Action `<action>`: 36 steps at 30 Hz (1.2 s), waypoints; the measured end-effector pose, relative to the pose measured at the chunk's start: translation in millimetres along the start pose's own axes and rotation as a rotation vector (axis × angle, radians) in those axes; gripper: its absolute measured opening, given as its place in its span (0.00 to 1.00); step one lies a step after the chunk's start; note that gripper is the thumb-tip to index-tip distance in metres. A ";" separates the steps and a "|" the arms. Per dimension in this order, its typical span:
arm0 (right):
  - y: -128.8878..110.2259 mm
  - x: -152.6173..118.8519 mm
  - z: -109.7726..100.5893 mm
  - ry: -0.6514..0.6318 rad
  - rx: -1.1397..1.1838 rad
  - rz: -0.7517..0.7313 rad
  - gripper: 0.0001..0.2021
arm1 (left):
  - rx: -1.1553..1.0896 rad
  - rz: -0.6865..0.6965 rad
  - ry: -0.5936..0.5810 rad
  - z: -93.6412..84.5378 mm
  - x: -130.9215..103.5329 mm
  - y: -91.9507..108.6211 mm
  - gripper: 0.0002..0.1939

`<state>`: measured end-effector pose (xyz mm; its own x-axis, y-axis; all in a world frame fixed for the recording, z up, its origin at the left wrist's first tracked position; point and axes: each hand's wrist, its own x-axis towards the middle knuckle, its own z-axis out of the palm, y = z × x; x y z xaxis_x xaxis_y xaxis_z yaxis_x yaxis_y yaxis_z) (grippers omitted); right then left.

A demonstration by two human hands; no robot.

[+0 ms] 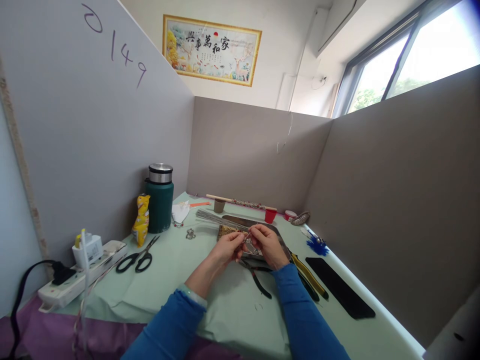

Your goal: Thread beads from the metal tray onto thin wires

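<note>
Both hands meet over a dark tray (277, 231) near the middle of the table. My left hand (228, 246) is closed in a pinch on a small silvery beaded piece (249, 242). At the piece's other side, the fingertips of my right hand (268, 244) are pinched too, and fine wire seems to run between them. The details are too small to make out. Behind the hands lies a bundle of thin straight wires (212, 217). Dark-handled pliers (261, 285) rest just below the hands, and yellow-handled pliers (309, 276) lie beside my right wrist.
Black scissors (140, 257), a power strip (67, 285), a yellow packet (141, 220) and a green flask (160, 205) stand or lie at left. A beaded ornament (190, 233), brown cup (219, 205) and red cup (270, 216) are farther back. A black strip (339, 286) lies right.
</note>
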<state>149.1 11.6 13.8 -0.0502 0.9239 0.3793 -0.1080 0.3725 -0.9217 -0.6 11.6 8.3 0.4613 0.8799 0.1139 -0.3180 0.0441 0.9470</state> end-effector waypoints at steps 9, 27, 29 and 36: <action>0.3 -0.7 3.1 0.001 -0.050 -0.018 0.13 | 0.000 -0.073 -0.015 0.8 -4.2 6.3 0.18; 7.6 -4.3 17.0 0.026 -0.534 -0.395 0.06 | -0.211 0.123 0.156 -15.3 9.5 -3.7 0.18; 7.1 -5.8 19.5 0.037 -0.582 -0.470 0.06 | -0.201 0.125 0.154 -14.2 8.8 -3.6 0.18; 6.0 -12.0 28.1 0.093 -0.625 -0.570 0.07 | -0.170 0.138 0.148 -10.8 7.2 -2.6 0.18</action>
<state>121.1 0.3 5.9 -0.0696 0.5733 0.8164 0.4774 0.7377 -0.4774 -5.4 22.9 3.4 0.2810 0.9424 0.1816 -0.5104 -0.0135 0.8598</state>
